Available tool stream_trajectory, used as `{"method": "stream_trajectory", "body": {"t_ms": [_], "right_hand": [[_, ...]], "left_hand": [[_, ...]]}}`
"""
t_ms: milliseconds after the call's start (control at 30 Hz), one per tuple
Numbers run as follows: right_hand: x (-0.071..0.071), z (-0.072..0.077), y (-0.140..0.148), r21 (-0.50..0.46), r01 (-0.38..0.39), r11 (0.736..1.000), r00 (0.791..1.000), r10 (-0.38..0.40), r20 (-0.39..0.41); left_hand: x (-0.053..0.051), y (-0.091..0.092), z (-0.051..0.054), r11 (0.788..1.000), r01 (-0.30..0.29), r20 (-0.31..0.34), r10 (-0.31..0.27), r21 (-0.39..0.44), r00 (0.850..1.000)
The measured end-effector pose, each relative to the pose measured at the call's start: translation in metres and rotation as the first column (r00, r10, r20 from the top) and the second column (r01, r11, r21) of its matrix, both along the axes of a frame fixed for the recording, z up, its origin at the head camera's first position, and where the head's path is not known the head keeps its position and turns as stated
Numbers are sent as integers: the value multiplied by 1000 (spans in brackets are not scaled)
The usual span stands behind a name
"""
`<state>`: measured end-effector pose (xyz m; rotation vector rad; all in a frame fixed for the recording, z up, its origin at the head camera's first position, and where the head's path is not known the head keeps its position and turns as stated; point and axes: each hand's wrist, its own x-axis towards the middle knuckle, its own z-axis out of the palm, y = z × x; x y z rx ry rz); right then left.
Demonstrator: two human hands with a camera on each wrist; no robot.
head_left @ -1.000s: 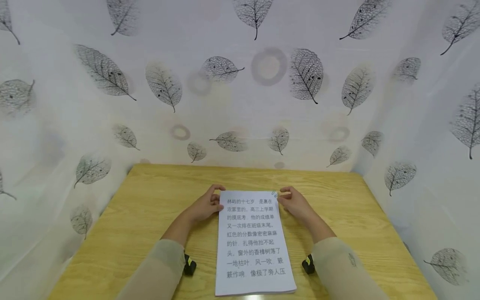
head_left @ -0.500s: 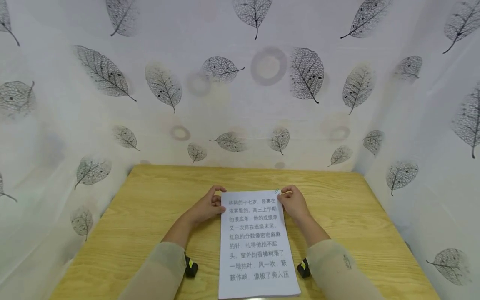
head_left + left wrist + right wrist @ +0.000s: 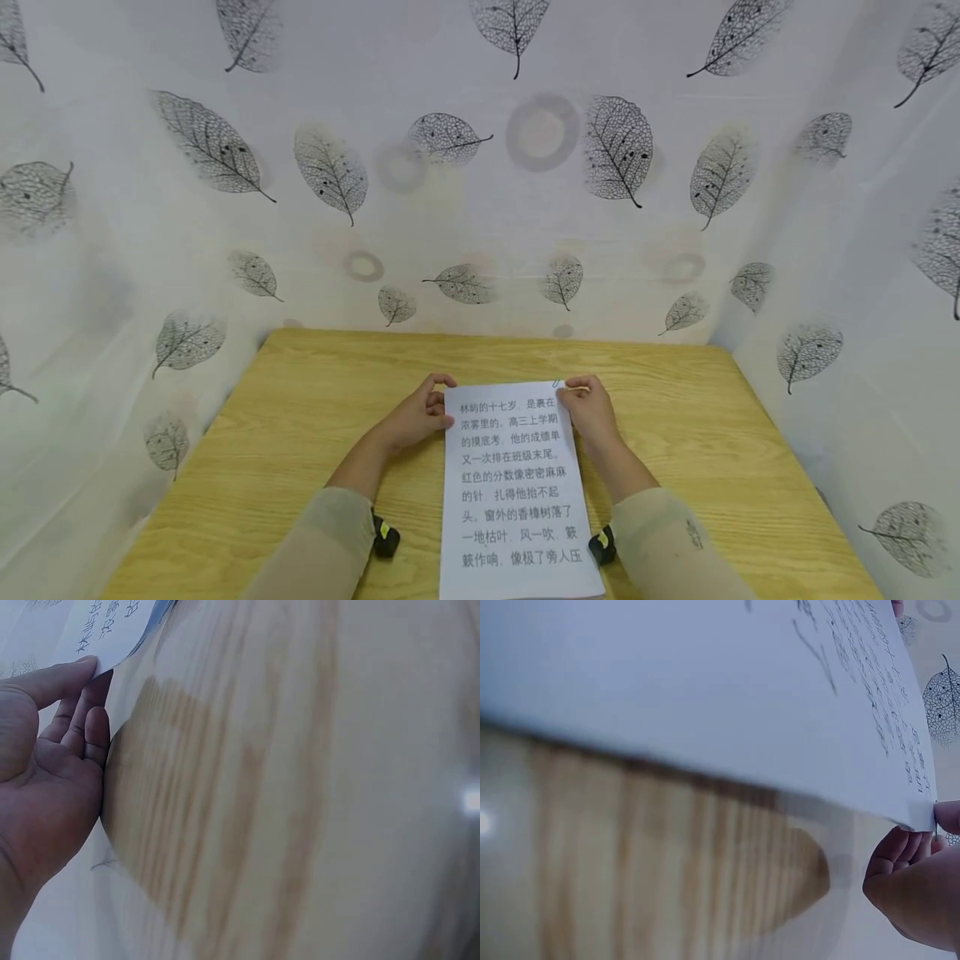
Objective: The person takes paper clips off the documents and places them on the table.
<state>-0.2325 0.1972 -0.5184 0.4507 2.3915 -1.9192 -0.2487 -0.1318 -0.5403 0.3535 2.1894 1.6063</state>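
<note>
A stack of printed paper (image 3: 513, 492), covered in large Chinese characters, lies lengthwise in front of me at the middle of the table. A small green paper clip (image 3: 557, 384) sits on its top right corner. My left hand (image 3: 415, 417) holds the upper left edge; in the left wrist view the thumb lies on the top sheet (image 3: 124, 634) with the fingers curled below. At the clipped corner my right hand (image 3: 592, 412) pinches the paper, thumb on top and fingers underneath, as the right wrist view also shows. The paper's bottom edge runs near the frame's lower border.
The wooden table (image 3: 300, 400) has a glossy, light-brown grain. Around its back and sides hangs a pale curtain (image 3: 480, 208) with leaf prints. Black wrist cameras (image 3: 386, 537) are strapped beneath both forearms.
The paper stack has shifted slightly right and toward me. My right hand has closed in on the clipped corner, which it now pinches; the left hand moved slightly right with the edge.
</note>
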Motion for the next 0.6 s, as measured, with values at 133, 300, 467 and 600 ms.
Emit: {"method": "stream_trajectory", "body": {"t_ms": [133,300,467,600], "right_hand": [[2,5,-2,-38,7,999,1000,-7,-2],[5,12,-1,-124,8,992,1000,-6,17],[5,16,2,-175,6,985,1000,-1,27],[3,14,4,-191,6,982,1000,-3,17]], "left_hand": [[0,0,0,1000,1,-11,-1,-9,1000],[0,0,0,1000,8,-19,-8,-9,1000],[0,-1,-1,1000,4,-17,-4,-16,1000],[-1,-1,-2,1000,5,-17,-5,-9,1000]]}}
